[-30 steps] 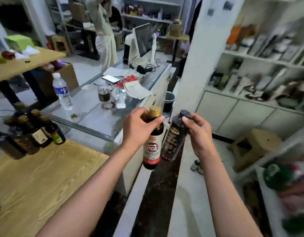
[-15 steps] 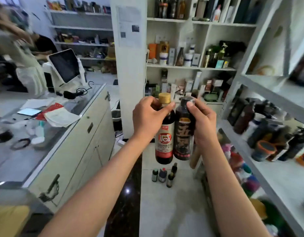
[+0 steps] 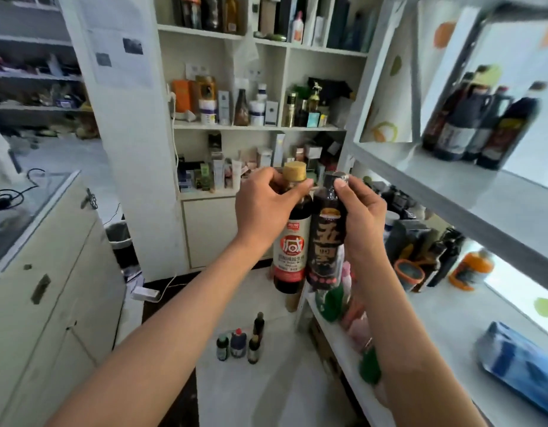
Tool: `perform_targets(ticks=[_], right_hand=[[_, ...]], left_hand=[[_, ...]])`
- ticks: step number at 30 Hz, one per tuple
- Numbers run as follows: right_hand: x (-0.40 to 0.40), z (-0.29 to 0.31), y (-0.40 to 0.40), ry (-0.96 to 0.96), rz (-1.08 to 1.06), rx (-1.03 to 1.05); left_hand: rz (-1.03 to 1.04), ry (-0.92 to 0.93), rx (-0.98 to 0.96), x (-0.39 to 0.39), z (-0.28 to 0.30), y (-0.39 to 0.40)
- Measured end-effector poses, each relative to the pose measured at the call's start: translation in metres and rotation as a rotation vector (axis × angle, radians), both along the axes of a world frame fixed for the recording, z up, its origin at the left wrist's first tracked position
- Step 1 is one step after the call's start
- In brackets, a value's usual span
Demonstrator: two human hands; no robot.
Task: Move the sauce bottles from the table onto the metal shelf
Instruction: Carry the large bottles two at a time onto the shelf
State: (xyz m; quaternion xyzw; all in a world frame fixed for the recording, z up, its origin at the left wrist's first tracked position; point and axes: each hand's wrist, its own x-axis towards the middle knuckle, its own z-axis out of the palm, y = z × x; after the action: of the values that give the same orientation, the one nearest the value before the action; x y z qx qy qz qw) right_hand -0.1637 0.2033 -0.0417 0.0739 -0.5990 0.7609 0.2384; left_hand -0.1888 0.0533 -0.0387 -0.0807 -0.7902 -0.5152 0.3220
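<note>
My left hand (image 3: 266, 208) grips the neck of a dark sauce bottle with a tan cap and red-and-white label (image 3: 290, 254). Beside it, my right hand (image 3: 360, 211) holds the neck of a second dark bottle with a black label and gold characters (image 3: 325, 248). Both bottles hang upright in the air, side by side and touching, just left of the white metal shelf (image 3: 451, 192). Several dark sauce bottles (image 3: 479, 124) stand on its upper level at the right.
The shelf's lower level holds dark bottles, an orange container (image 3: 472, 266) and a blue package (image 3: 519, 368). Small bottles (image 3: 241, 342) stand on the floor below my hands. A cream counter (image 3: 51, 288) is at the left. White wall shelves full of products (image 3: 254, 118) stand behind.
The view has swung right, from the table and counter to the metal shelf. Both hands keep their bottles, which now hang upright and close to the shelf.
</note>
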Motion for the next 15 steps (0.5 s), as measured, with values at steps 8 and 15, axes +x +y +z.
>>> perform_targets(ticks=[8,15], right_hand=[[-0.089,0.035,0.01,0.027,-0.212,-0.021],[-0.126,0.067,0.047,0.118,-0.454,0.051]], left_hand=[[-0.173,0.077,-0.018,-0.118,0.04,0.021],[-0.39,0.146,0.004,-0.185,0.083,0.078]])
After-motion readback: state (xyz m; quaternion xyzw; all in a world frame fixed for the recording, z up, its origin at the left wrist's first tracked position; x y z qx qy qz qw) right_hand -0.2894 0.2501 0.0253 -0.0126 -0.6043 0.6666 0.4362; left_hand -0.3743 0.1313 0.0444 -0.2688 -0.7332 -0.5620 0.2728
